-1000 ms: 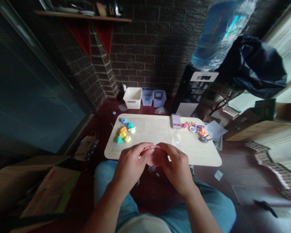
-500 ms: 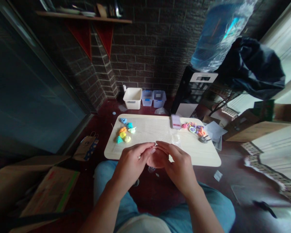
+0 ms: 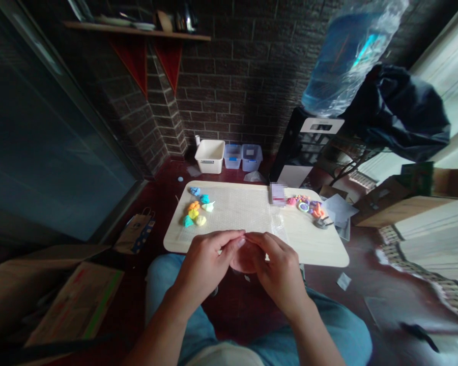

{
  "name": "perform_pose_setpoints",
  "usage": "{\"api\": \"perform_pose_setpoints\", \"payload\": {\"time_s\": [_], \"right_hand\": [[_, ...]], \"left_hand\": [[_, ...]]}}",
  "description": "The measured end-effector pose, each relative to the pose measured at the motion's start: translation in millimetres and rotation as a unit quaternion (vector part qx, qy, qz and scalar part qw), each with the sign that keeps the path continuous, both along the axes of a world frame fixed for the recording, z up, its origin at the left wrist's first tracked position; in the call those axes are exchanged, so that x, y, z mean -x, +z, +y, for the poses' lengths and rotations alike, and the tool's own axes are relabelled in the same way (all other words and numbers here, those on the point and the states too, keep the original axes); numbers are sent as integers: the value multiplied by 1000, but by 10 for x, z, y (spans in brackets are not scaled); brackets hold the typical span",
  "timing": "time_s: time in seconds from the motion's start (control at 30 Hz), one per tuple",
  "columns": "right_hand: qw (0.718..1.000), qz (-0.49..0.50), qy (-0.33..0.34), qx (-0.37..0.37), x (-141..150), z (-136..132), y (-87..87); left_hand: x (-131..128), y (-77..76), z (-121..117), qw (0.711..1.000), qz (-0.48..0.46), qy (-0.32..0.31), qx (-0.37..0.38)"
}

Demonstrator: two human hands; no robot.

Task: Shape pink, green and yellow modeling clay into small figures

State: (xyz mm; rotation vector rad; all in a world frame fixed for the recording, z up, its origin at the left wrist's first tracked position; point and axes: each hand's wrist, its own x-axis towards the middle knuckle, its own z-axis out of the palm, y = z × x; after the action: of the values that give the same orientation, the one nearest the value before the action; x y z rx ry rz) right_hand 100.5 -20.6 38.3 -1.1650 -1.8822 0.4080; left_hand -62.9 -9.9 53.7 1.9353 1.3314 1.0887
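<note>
Pink disc (image 3: 241,260): between left hand (image 3: 206,258) and right hand (image 3: 281,259), near the counter's (image 3: 313,248) six-o'clock edge; uneven pressure could dent it, if soft.
Fingers (image 3: 226,237): curled, gripping its rim; slackening could drop it to the floor (image 3: 246,310).
Bright lumps (image 3: 193,213): ten o'clock on the counter, well apart.

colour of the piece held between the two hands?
The held piece is a dull pink; the head view, the only one, shows it.

Both forearms (image 3: 171,312) angle inward (fingers (image 3: 227,236) curled).
</note>
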Motion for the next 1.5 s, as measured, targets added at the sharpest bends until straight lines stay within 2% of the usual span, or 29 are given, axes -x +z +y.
{"api": "perform_pose_setpoints", "payload": {"time_s": [0.17, 0.33, 0.5, 0.6, 0.73, 0.87, 1.07, 1.17, 1.37, 1.5], "right_hand": [[998, 17, 10, 62, -64, 12, 48], [997, -2, 41, 70, -74, 37, 59], [998, 37, -9, 52, -63, 36, 36], [996, 61, -37, 50, -49, 34, 21], [994, 64, -33, 85, -32, 49, 7], [993, 59, -16, 102, -25, 76, 6], [997, 38, -32, 50, 6, 98, -11], [997, 44, -31, 56, 6, 97, -14], [991, 68, -29, 115, -36, 90, 33], [992, 72, -12, 101, -36, 88, 53]], "left_hand": [[28, -11, 12, 998, -23, -23, 45], [36, -41, 52, 995, -47, -35, 86], [-4, -88, 71, 988, -111, -30, 107], [-36, -124, 69, 991, -101, 4, 85], [-58, -129, 72, 996, -64, 44, 38], [-63, -97, 75, 999, -11, 46, -3], [-84, -121, 91, 995, 43, 35, -81], [-83, -135, 103, 995, 39, 35, -80], [-70, -93, 95, 999, 12, 20, -42], [-66, -87, 74, 1000, 0, 16, -24]]}}
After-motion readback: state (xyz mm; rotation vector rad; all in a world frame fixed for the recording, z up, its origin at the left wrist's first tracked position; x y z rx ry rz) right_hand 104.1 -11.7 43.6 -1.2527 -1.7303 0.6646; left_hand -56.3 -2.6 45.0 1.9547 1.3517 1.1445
